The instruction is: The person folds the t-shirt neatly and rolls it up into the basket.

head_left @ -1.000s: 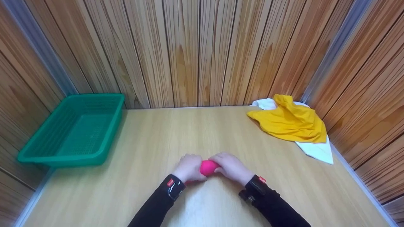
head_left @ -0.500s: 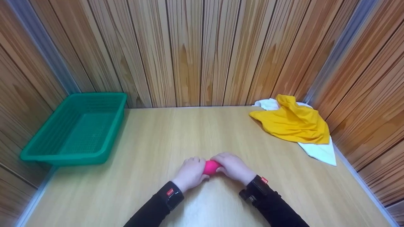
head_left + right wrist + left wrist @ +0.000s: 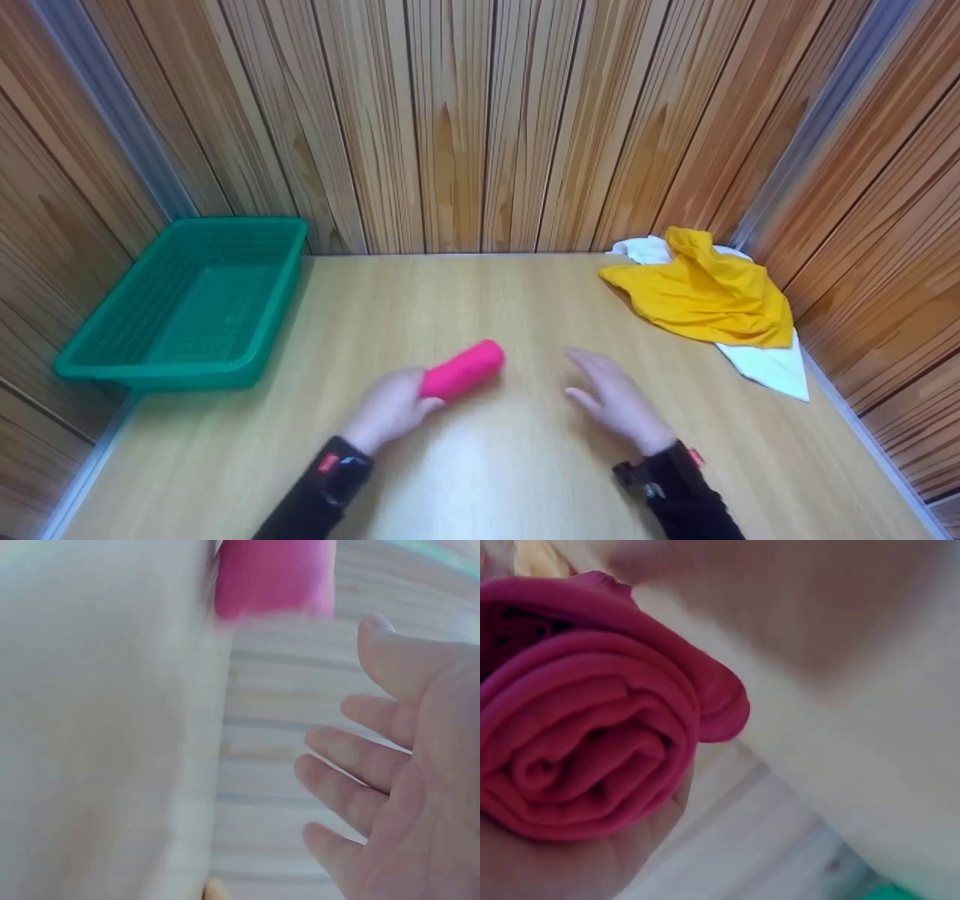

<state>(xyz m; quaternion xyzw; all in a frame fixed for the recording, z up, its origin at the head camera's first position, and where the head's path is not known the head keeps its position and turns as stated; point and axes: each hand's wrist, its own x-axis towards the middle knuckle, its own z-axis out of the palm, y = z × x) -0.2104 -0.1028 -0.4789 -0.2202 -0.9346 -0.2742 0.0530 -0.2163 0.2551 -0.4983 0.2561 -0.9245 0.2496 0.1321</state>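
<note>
A pink rolled-up cloth is gripped at its near left end by my left hand, above the middle of the table. Seen from the left wrist, the roll's end shows spiralled layers of fabric, with part of the palm beneath it. My right hand is apart from the roll, to its right, and holds nothing. In the right wrist view the fingers of that hand are spread and relaxed, while the pink cloth appears at the top.
On the left of the table stands a green plastic basket with perforated sides. A yellow cloth lies over white cloth at the back right. Wood-panelled walls enclose the back and both sides.
My right hand has let go of the roll and moved right. My left hand has drawn left with the pink roll, which now shows more of its length.
</note>
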